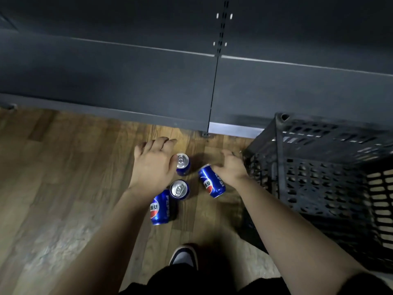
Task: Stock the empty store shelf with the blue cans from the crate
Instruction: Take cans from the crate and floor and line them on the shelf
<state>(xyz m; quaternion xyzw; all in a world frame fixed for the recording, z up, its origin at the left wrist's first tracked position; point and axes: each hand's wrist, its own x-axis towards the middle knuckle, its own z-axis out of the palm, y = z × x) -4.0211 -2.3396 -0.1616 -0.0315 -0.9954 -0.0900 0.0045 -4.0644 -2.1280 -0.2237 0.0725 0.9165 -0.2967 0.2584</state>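
**Four Blue Cans on the Floor, Shelf Waiting**

Your left hand is spread flat, fingers straight. Its thumb is at the rim of an upright can just to its right. Your right hand lies over the upper end of a toppled can. From this angle it cannot be told whether the fingers curl round it or only rest on it.

A second upright can stands between your wrists. Right against it, beside your left forearm, a fourth can lies on its side on the wooden floor. The dark crate sits just right of your right hand. The shelf runs beyond both hands, with nothing seen on it.

The tabs on the two upright cans look unopened, so expect all four to be full, with some heft for their size. The walls should be stiff while sealed, but they are thin metal and likely to dent if squeezed hard or dropped. The glossy skin will probably be slippery, and the two cans on their sides may roll at a nudge.

Take each can round the middle of its wall, thumb opposite fingers. The upright pair can also be lifted from above by the rim. Steady a toppled can before you close on it.
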